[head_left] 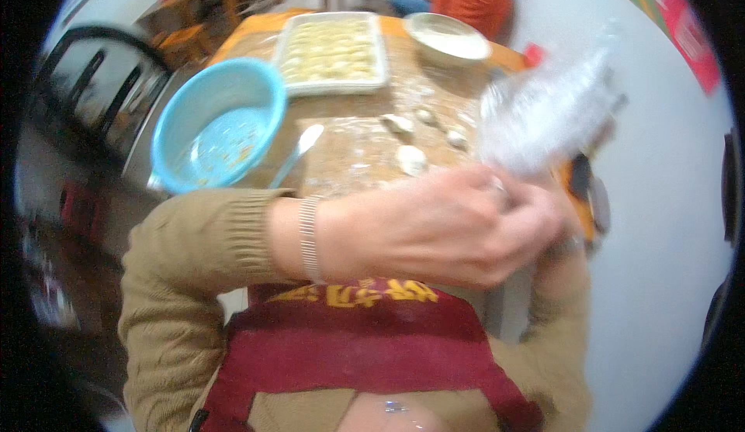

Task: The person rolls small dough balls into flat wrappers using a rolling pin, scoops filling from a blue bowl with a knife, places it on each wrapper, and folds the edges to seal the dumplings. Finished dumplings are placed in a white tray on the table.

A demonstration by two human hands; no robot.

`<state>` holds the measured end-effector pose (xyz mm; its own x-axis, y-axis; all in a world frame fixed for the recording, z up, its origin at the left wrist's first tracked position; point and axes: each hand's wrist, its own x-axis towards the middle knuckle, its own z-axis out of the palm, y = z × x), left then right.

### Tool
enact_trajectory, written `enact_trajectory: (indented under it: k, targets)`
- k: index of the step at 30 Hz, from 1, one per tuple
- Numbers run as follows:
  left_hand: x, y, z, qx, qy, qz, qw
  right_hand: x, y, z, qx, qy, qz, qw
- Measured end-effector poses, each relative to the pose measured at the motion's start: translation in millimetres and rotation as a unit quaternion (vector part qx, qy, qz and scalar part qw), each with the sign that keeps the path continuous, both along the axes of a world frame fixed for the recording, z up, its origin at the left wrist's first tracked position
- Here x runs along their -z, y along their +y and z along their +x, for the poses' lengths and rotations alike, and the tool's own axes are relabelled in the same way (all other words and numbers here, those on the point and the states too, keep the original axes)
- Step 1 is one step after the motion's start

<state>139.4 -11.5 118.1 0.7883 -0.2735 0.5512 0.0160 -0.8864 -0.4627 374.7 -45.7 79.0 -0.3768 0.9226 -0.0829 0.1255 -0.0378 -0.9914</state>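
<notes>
My left hand (465, 222) reaches across to the right, its fingers curled at the lower end of a clear plastic bag (535, 112), which is blurred and stands up and to the right. My right hand (553, 205) is beside it, mostly hidden behind the left fingers and the bag, so its grip does not show. Past my hands, small pieces of dough (411, 160) lie on the floured wooden board (343, 164). A light blue plastic basin (218, 123) is to the left, with a pale spoon (297, 153) beside it.
A white tray (329, 89) of rows of dumplings stands at the board's back. To its right is a pale bowl (448, 39) of white powder, apparently flour. A person in orange (474, 1) is beyond the table. A white wall (646, 199) borders the right side.
</notes>
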Motion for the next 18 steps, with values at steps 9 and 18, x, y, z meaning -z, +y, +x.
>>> enact_trajectory:
  k: [9, 18]
  targets:
    - [40, 15, -26, -0.051, 0.040, -0.408, 0.911, -20, -9, -48, -0.096, -0.237, -0.015, 0.967]
    - [34, 37, -76, -0.121, -0.122, -0.378, 0.910, -68, -30, -80, 0.041, -0.082, -0.036, 0.995]
